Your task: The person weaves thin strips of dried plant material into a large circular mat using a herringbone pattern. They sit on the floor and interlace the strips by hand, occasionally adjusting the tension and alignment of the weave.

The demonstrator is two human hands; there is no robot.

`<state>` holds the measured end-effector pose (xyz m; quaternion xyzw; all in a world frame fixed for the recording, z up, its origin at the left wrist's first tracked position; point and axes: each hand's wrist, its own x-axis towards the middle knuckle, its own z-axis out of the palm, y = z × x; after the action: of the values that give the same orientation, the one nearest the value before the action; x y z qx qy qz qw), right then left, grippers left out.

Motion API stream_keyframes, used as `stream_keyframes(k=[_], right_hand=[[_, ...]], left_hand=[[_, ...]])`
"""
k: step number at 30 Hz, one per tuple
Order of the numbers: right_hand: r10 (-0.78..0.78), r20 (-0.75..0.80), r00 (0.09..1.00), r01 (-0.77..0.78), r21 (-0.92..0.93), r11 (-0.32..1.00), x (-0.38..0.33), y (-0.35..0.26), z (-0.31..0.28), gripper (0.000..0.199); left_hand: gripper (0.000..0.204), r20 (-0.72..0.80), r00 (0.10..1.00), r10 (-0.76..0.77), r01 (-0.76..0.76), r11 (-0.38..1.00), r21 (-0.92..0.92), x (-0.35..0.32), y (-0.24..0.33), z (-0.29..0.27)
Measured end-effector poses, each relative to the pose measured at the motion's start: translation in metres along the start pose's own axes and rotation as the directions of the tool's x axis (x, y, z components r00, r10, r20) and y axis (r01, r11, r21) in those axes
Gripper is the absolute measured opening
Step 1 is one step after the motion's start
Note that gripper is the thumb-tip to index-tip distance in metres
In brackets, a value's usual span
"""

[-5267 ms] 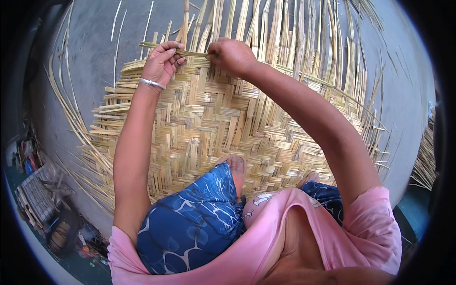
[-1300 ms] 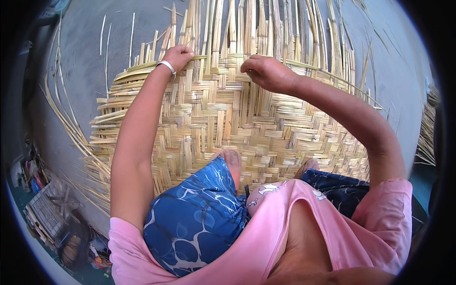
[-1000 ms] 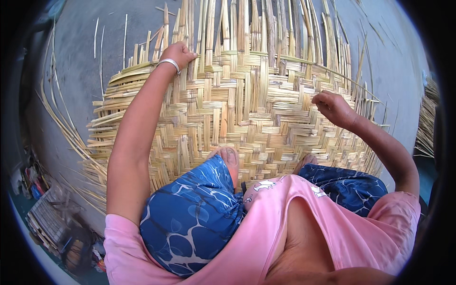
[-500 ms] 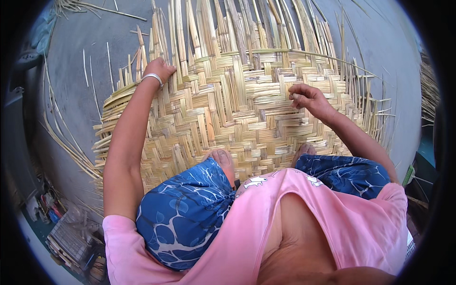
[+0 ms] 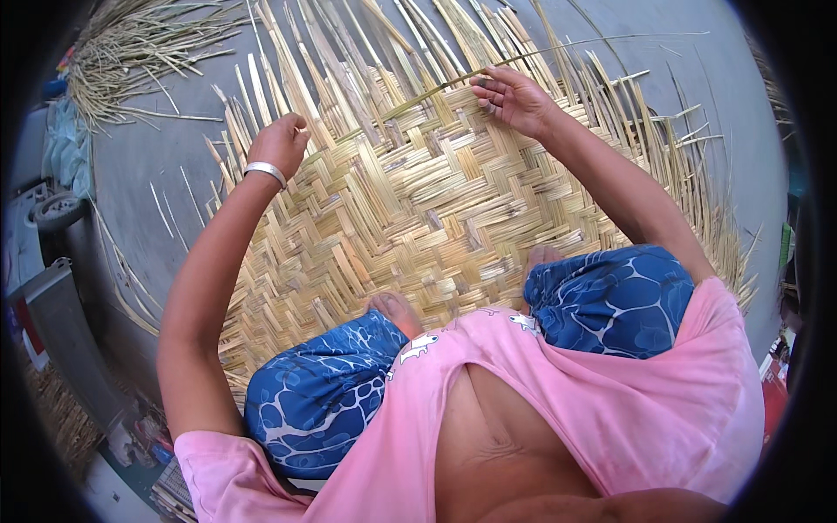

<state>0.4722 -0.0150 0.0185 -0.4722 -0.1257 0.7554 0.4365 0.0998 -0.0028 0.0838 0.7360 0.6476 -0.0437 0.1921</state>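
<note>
A woven reed mat (image 5: 436, 209) in a zigzag pattern lies on the floor under my feet, its unwoven strips fanning out at the far side. My right hand (image 5: 519, 100) is over the far edge, thumb and forefinger pinched on a long thin green reed strip (image 5: 427, 100). The strip lies across the mat's far part, and its thin tail runs off to the upper right. At the mat's far left my left hand (image 5: 281, 144), with a silver bangle at the wrist, is closed beside the upright strips; whatever it holds is hidden.
A pile of loose reeds (image 5: 148, 61) lies at the far left on the grey floor (image 5: 724, 131). Below it are a pale blue plastic bag (image 5: 68, 144) and a small wheel (image 5: 59, 211). Stray thin reeds lie along the mat's left side. My feet rest on the near part.
My right hand has moved up and away from the mat's middle to the green strip, whose right part now slants upward. My left hand stays near the far left strips. The view has turned.
</note>
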Motion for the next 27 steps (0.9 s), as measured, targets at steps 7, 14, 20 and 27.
stream_keyframes(k=[7, 14, 20, 27], right_hand=[[0.074, 0.238, 0.968, -0.054, -0.087, 0.995, -0.007, -0.016, 0.016, 0.018], [0.069, 0.271, 0.960, 0.008, -0.274, 0.962, 0.016, -0.030, 0.028, 0.033], [-0.002, 0.432, 0.902, 0.334, -0.694, 0.637, 0.057, -0.014, 0.086, 0.035], [-0.201, 0.454, 0.868, 0.446, -0.891, -0.086, 0.081, 0.008, 0.089, 0.040]], left_hand=[[0.028, 0.105, 0.950, 0.293, -0.252, 0.922, -0.294, 0.048, 0.090, 0.059], [0.019, 0.046, 0.997, 0.065, -0.040, 0.910, -0.414, 0.046, 0.106, 0.060], [0.017, 0.101, 0.950, -0.294, 0.219, 0.404, -0.888, 0.033, 0.097, 0.059], [0.011, 0.193, 0.946, -0.260, 0.249, 0.202, -0.947, 0.027, 0.093, 0.058]])
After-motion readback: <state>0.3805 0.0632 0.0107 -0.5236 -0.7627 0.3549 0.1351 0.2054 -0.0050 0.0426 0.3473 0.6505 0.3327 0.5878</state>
